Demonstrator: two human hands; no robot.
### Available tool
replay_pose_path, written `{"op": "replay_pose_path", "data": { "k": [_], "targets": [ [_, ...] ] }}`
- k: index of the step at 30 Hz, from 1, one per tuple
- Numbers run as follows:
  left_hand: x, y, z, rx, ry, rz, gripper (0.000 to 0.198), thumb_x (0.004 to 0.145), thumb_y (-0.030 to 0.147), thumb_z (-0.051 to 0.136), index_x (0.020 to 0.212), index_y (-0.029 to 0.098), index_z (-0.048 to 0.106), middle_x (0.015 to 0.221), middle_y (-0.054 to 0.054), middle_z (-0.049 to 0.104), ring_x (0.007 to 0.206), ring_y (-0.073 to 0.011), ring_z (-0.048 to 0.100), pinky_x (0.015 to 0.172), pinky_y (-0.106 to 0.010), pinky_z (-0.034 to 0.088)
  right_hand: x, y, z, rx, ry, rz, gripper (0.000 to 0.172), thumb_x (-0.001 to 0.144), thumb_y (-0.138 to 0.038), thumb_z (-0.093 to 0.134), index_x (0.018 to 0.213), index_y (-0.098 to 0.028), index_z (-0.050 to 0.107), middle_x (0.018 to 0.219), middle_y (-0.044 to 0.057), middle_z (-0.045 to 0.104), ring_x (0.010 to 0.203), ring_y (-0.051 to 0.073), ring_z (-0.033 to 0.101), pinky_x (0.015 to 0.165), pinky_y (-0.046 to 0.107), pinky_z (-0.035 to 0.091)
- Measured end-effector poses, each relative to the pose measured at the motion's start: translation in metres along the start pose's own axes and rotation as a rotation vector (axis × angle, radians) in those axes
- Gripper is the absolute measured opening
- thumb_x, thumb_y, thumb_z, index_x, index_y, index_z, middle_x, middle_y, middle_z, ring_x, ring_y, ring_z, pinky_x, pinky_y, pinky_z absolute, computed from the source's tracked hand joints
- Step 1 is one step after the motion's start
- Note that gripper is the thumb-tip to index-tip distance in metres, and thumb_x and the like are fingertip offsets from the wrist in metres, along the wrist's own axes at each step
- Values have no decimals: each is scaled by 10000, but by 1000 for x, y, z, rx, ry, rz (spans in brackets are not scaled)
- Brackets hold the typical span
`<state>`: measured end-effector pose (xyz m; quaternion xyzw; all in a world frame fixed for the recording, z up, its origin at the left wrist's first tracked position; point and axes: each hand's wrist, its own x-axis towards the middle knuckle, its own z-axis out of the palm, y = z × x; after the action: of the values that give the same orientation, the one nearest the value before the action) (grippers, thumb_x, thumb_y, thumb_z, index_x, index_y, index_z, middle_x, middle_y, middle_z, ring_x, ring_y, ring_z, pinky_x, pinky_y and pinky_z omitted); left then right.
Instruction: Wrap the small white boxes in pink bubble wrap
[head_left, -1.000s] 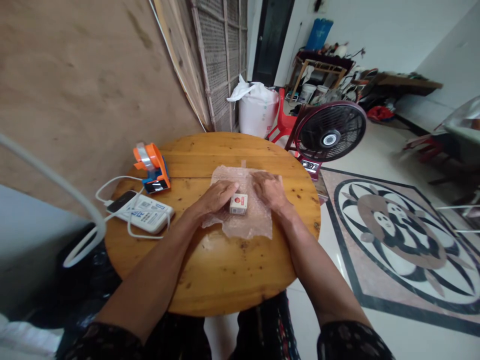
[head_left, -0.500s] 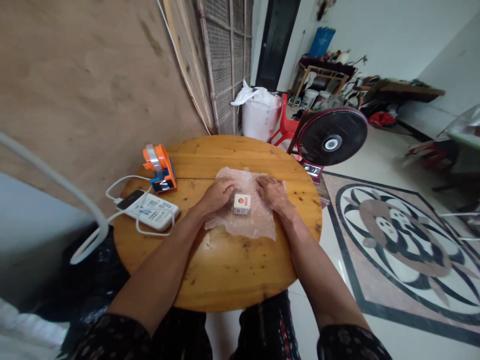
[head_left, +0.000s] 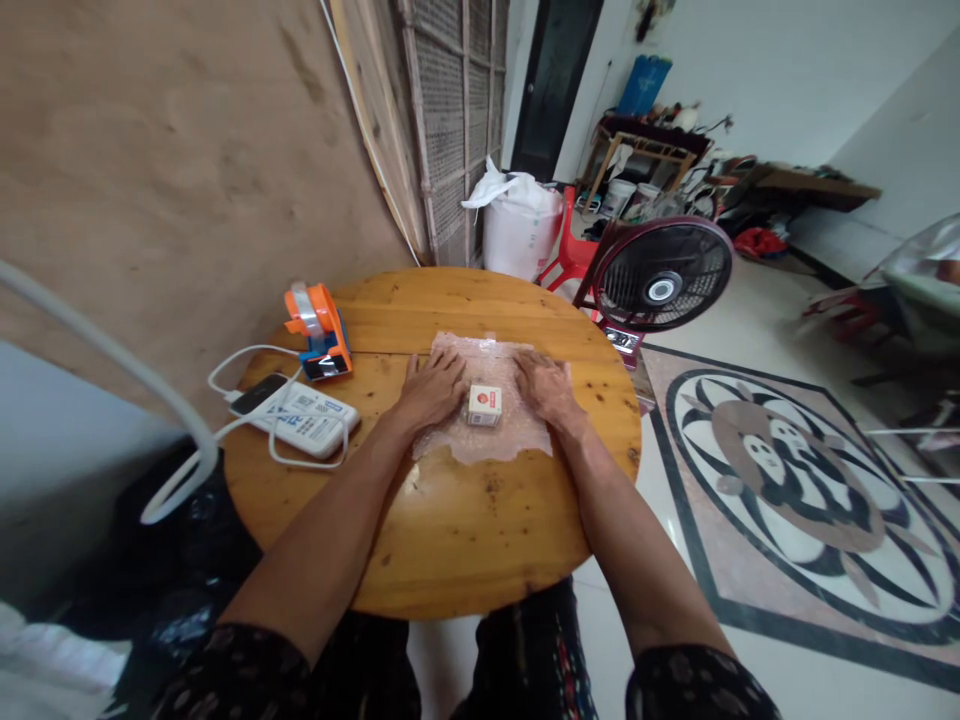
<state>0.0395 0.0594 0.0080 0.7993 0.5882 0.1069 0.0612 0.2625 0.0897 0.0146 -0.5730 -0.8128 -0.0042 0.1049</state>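
Observation:
A small white box (head_left: 484, 406) with red print rests on a sheet of bubble wrap (head_left: 487, 446) spread over the round wooden table (head_left: 450, 540). My left hand (head_left: 436, 388) lies flat on the left side of the sheet, fingers stretched out and apart. On the right side of the sheet my right hand (head_left: 546, 384) lies palm down, its fingers extended and pressing the wrap. Both hands flank the box without touching it.
An orange and blue tape dispenser (head_left: 318, 332) stands at the table's left. Nearby lie a white power bank (head_left: 315, 425), a phone (head_left: 259, 394) and a looped white cable (head_left: 279, 462). A fan (head_left: 661, 275), a white sack (head_left: 522, 232) and a red chair (head_left: 574, 250) stand beyond.
My left hand has flattened and its fingers have spread along the left edge of the bubble wrap. The right hand and the box have hardly moved.

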Motion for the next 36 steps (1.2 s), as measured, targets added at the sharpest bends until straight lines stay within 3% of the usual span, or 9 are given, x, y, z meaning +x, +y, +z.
{"op": "replay_pose_path", "data": {
  "k": [7, 13, 20, 36],
  "targets": [
    [1, -2, -3, -29, 2, 5, 475, 965, 369, 312, 1391, 220, 457, 1555, -100, 352, 1441, -297, 279, 1130, -646, 174, 0, 2, -4, 18, -32, 7, 422, 978, -290, 368, 1367, -215, 514, 1472, 76, 486, 1312, 259, 454, 1070, 445, 307],
    [3, -3, -2, -21, 58, 16, 451, 946, 363, 364, 1354, 225, 497, 1534, -100, 390, 1430, -293, 294, 1134, -600, 200, 1, 4, -3, 24, -8, -7, 412, 969, -300, 392, 1347, -213, 529, 1450, 74, 510, 1280, 271, 474, 1047, 449, 322],
    [1, 0, 0, 0, 57, -87, 473, 946, 392, 328, 1366, 231, 478, 1544, -111, 367, 1433, -310, 279, 1106, -675, 186, 0, 5, -1, 7, 6, 4, 420, 965, -310, 392, 1349, -215, 530, 1455, 59, 506, 1275, 266, 482, 1059, 442, 319],
    [1, 0, 1, 3, 56, -109, 489, 950, 411, 320, 1390, 251, 461, 1550, -103, 357, 1448, -300, 253, 1123, -669, 167, 1, 9, 2, 12, -4, 15, 429, 978, -297, 358, 1369, -210, 512, 1469, 71, 491, 1301, 256, 469, 1061, 443, 327]
  ]
}}
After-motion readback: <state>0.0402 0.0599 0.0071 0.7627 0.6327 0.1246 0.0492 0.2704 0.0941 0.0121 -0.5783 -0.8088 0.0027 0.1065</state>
